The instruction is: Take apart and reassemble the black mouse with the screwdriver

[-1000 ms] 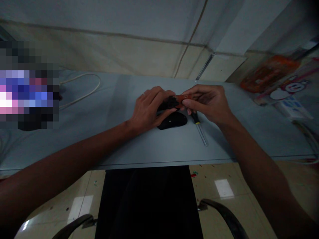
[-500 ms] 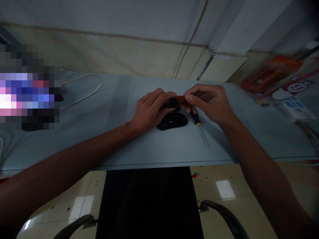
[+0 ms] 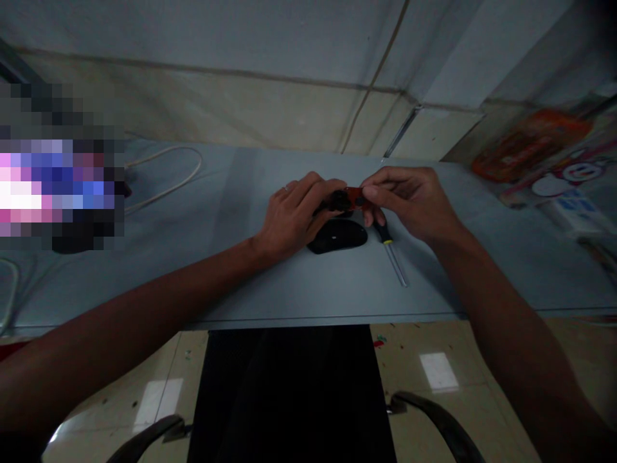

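Observation:
My left hand (image 3: 294, 212) is closed round a small dark part, its fingers curled over the top. An orange-red circuit board (image 3: 354, 194) with black components sticks out to the right of those fingers. Pinched at the board's right end are the thumb and fingertips of my right hand (image 3: 409, 199). Below the hands lies a black computer mouse shell (image 3: 340, 236), flat on the table. A screwdriver (image 3: 395, 260) with a black handle, yellow ring and clear-looking shaft rests beside it, its handle end partly under my right fingers.
The grey table (image 3: 231, 283) runs along a tiled wall. At the left, a white cable (image 3: 197, 164) loops near a pixelated area. Toward the right stand an orange package (image 3: 530, 145) and a blue-and-white packet (image 3: 578, 209). Chair armrests (image 3: 434, 418) flank my lap below the table edge.
The whole view has shifted slightly, so everything sits a little further right. Both hands keep the same hold on the board and dark part.

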### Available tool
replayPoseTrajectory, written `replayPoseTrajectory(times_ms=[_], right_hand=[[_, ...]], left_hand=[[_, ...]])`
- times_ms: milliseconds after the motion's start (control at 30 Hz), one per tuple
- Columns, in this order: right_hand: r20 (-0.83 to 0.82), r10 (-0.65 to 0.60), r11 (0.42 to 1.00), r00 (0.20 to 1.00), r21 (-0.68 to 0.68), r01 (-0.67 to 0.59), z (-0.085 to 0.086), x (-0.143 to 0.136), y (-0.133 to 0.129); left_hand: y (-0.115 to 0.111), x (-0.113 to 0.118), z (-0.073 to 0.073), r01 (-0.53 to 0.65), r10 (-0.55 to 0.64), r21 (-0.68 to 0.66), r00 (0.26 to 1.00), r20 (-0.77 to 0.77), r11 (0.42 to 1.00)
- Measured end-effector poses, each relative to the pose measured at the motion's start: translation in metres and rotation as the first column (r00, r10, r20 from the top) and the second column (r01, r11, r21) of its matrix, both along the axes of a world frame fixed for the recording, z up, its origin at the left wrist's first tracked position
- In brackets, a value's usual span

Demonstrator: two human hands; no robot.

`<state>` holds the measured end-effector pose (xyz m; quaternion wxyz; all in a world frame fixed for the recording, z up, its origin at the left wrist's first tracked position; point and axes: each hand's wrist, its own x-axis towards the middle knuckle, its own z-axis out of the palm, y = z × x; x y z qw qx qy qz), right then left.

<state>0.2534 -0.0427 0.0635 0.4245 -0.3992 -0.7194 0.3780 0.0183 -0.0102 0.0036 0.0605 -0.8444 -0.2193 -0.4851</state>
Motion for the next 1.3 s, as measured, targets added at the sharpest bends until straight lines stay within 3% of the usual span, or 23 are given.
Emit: replayPoseTrajectory(times_ms=[267, 467, 867, 1033, 1233, 1300], right_hand=[[-0.039, -0.079, 0.994, 0.996, 0.067, 0.082, -0.0028, 0.0022, 0.0024], [0.048, -0.161, 0.964, 0.986, 0.22, 0.146, -0.0006, -0.0015, -0.0011], [0.138, -0.12, 0.947, 0.983, 0.314, 0.072, -0.0045, -0.0018, -0.0019], [0.274, -0.154, 0.883, 0.949, 0.469, 0.007, -0.0055, 0.0007, -0.0033], [0.397, -0.316, 0.714, 0.862, 0.697, -0.059, -0.002, 0.0014, -0.0041], [0.418, -0.335, 0.691, 0.844, 0.719, -0.081, -0.0012, 0.0013, -0.0036]], left_hand=[[-0.0014, 0.0014, 0.0017, -0.007, 0.007, -0.003, 1.0, 0.019, 1.0], [-0.0006, 0.002, 0.0015, 0.008, -0.007, -0.016, 0.998, 0.055, 1.0], [0.0006, 0.0023, 0.0002, 0.009, -0.006, -0.032, 0.996, 0.087, 0.999], [0.0013, 0.0022, 0.0001, 0.034, -0.028, -0.042, 0.993, 0.115, 0.999], [-0.0008, 0.0011, 0.0014, 0.055, -0.047, -0.072, 0.992, 0.113, 0.996], [-0.0016, 0.0007, 0.0023, 0.075, -0.066, -0.072, 0.991, 0.113, 0.995]])
